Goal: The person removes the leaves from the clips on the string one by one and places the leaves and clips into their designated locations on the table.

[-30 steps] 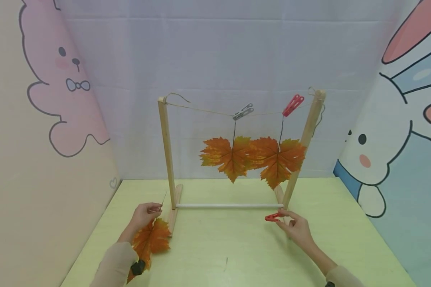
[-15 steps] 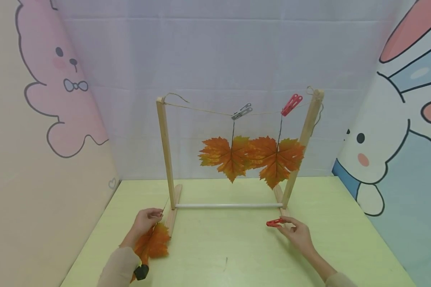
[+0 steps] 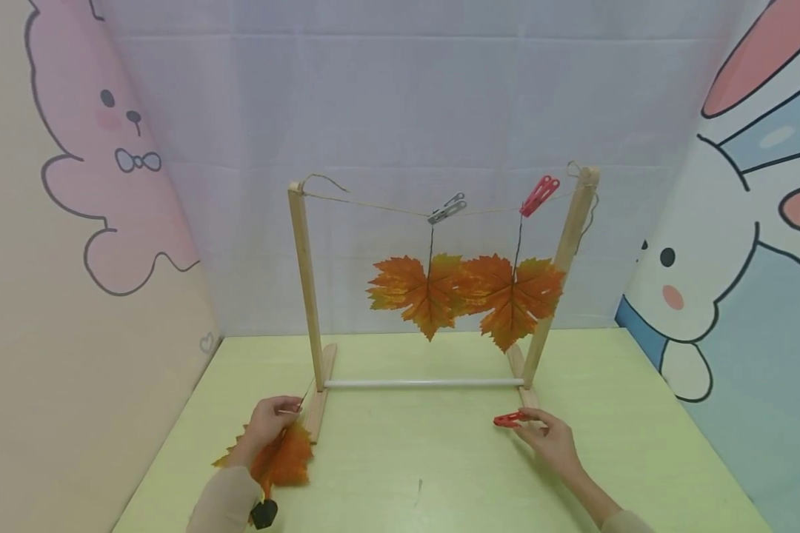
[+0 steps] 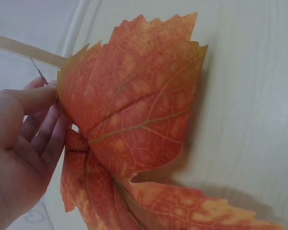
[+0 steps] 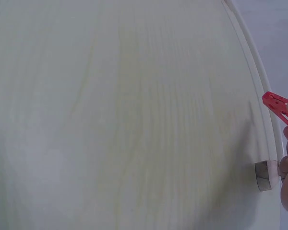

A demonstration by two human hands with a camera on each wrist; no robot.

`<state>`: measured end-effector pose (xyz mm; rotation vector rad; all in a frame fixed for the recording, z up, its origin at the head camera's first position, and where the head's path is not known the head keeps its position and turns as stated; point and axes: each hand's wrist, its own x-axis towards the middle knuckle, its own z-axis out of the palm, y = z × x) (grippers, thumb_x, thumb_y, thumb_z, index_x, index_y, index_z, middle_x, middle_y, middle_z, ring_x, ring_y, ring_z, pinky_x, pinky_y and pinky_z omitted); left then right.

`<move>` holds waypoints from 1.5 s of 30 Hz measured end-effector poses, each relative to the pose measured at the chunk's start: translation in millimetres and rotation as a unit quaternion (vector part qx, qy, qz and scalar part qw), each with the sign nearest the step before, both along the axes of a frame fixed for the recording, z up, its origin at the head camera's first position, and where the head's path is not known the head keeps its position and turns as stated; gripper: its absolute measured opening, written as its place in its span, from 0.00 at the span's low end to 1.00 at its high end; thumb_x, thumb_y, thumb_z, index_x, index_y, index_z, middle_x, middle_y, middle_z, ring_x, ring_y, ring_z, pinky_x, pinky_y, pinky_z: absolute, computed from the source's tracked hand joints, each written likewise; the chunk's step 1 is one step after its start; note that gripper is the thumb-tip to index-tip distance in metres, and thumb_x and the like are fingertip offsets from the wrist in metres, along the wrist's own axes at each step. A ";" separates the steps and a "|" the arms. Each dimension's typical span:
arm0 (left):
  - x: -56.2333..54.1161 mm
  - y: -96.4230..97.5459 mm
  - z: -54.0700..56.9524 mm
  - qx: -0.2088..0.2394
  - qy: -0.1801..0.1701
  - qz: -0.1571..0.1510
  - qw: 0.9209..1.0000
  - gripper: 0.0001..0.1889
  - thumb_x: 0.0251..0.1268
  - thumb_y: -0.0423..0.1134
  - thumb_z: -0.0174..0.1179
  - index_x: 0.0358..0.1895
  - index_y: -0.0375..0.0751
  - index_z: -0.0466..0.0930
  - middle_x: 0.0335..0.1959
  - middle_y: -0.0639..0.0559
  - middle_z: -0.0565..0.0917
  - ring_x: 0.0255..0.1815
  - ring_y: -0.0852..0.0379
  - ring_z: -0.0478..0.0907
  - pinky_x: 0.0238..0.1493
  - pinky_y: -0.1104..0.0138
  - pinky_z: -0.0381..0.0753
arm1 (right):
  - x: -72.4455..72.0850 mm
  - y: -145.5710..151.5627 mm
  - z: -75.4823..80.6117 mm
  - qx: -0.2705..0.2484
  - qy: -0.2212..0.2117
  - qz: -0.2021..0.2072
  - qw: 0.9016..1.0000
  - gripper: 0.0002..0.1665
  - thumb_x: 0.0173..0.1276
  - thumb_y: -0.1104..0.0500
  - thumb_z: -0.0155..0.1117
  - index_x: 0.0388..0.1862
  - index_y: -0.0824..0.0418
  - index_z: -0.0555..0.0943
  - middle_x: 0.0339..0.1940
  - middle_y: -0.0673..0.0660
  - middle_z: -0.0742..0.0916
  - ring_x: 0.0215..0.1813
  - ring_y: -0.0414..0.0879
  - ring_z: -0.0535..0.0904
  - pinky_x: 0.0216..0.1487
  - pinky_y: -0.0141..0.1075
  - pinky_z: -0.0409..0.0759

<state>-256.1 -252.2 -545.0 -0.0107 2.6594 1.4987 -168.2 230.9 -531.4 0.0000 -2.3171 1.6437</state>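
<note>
At the table's left, my left hand (image 3: 272,420) pinches the thin stem of an orange maple leaf (image 3: 287,457). In the left wrist view the leaf (image 4: 139,100) fans out beside the fingers, its blade bent. Over on the right, my right hand (image 3: 548,437) holds a red clothespin (image 3: 507,420) between thumb and fingers, above the table. Part of that clothespin (image 5: 280,109) shows at the edge of the right wrist view. Two more leaves hang from a string: one by a grey clothespin (image 3: 447,209), the other by a pinkish-red clothespin (image 3: 540,196).
A wooden frame stands mid-table, with a left post (image 3: 306,289), a right post (image 3: 567,266) and a white crossbar (image 3: 420,383). The string (image 3: 367,203) runs between the post tops. A small scrap (image 3: 420,488) lies near the front of the pale table (image 3: 400,444).
Both hands have lowered slightly toward the front of the table, the left with the leaf and the right with the red clothespin. The leaves on the string hang as before.
</note>
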 end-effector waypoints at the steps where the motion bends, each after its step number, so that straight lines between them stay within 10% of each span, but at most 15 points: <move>1: 0.8 -0.7 -0.3 -0.002 0.003 -0.002 1.000 0.14 0.54 0.21 0.56 0.46 0.26 0.78 0.36 0.39 0.82 0.38 0.46 0.80 0.38 0.60 0.80 | -0.9 0.5 -1.5 0.002 0.001 0.001 1.000 0.16 0.49 0.74 0.67 0.39 0.79 0.78 0.34 0.73 0.82 0.11 0.29 0.62 0.11 0.29 0.63; 13: 4.2 -4.3 -8.2 -0.021 -0.004 -0.002 1.000 0.13 0.52 0.19 0.55 0.43 0.27 0.80 0.35 0.40 0.83 0.35 0.48 0.80 0.39 0.58 0.79 | -11.9 12.7 -38.1 0.016 -0.043 -0.005 0.999 0.18 0.50 0.69 0.69 0.42 0.72 0.80 0.36 0.66 0.84 0.11 0.31 0.60 0.11 0.27 0.61; 33: 9.5 -3.1 -16.1 -0.055 -0.015 -0.024 0.998 0.11 0.49 0.22 0.59 0.39 0.29 0.81 0.32 0.44 0.83 0.33 0.51 0.80 0.37 0.60 0.79 | -11.6 12.2 -48.9 0.228 -0.048 -0.018 0.972 0.19 0.46 0.63 0.72 0.40 0.63 0.82 0.39 0.59 0.85 0.17 0.36 0.55 0.19 0.30 0.54; 45: 5.7 1.6 -16.7 -0.049 -0.017 -0.021 0.998 0.11 0.49 0.21 0.59 0.38 0.29 0.82 0.30 0.46 0.83 0.32 0.53 0.79 0.37 0.60 0.79 | -11.8 9.9 -49.6 0.270 -0.018 -0.026 0.962 0.19 0.44 0.63 0.73 0.38 0.62 0.83 0.37 0.58 0.86 0.37 0.49 0.80 0.34 0.40 0.75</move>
